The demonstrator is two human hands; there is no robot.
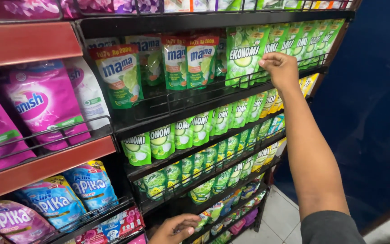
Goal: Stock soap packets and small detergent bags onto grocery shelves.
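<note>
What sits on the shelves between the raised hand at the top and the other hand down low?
In the head view, between the right hand and left hand run two rows of green pouches, each behind a black wire rail.

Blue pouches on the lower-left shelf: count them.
2 in plain view: one blue pouch on the right, another blue pouch left of it, beside a pink pouch. More may hide behind.

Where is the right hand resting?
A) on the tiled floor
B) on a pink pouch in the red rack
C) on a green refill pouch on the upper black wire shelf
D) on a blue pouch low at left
C: the right hand rests its fingers on the top edge of a green plastic refill pouch standing on the upper black wire shelf.
</note>
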